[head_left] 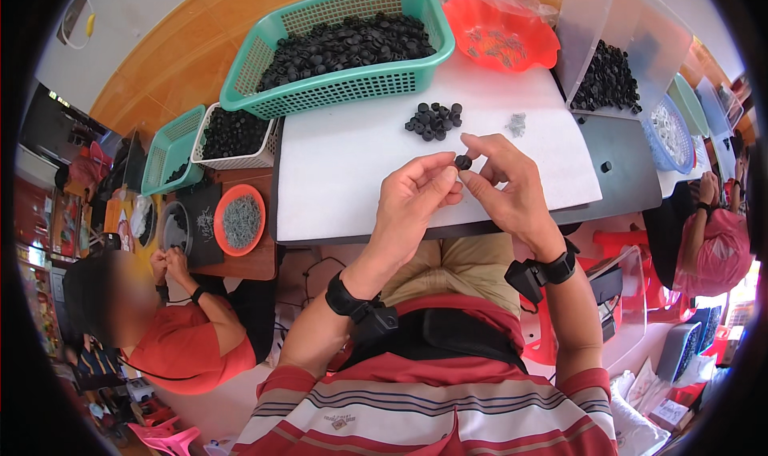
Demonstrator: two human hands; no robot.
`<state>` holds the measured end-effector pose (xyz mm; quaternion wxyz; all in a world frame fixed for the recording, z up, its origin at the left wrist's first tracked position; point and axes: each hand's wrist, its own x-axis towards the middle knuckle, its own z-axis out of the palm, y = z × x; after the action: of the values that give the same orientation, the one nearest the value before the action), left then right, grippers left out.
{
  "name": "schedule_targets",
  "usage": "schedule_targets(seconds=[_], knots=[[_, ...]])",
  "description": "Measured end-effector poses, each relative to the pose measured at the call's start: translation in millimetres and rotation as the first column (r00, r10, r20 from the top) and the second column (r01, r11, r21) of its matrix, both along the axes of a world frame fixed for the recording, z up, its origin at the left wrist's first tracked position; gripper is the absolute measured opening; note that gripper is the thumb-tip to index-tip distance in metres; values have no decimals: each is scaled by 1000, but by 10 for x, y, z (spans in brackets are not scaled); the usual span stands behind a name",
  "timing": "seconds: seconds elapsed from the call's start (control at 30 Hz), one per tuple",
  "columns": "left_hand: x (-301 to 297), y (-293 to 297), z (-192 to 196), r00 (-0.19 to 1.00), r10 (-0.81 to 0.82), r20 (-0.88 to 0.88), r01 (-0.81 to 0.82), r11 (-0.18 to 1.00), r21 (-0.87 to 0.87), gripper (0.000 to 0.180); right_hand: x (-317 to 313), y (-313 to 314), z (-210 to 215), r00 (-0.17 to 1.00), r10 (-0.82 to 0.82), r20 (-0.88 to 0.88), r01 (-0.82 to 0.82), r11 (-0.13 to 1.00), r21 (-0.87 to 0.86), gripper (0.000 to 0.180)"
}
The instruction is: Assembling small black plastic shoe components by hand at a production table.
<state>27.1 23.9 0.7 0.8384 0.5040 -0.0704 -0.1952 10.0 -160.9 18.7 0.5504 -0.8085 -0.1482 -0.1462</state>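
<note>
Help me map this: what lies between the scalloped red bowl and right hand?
A pile of translucent pieces on the white sheet, in the head view.

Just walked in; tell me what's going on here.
The right hand pinches a small black part; the left hand has its fingertips close against it. On the white sheet lie a pile of black parts and small pale pieces, with a green basket holding many more black ones beyond.
</note>
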Motion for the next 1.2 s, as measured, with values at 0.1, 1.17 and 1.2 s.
schedule_targets(seconds=[0.1,1.17,1.2], knots=[[-9,-28,-13,1000,-9,-14,8,1000,-9,36,-24,11,-13,999,18,35,-17,999,-33,48],[22,-64,30,988,-148,-38,149,988,35,25,-122,-85,-293,959,-67,274,90,993,-72,27],[36,-55,23,987,-156,-34,158,986,51,22,-124,-84,-296,960,-74,272,96,993,-69,26]])
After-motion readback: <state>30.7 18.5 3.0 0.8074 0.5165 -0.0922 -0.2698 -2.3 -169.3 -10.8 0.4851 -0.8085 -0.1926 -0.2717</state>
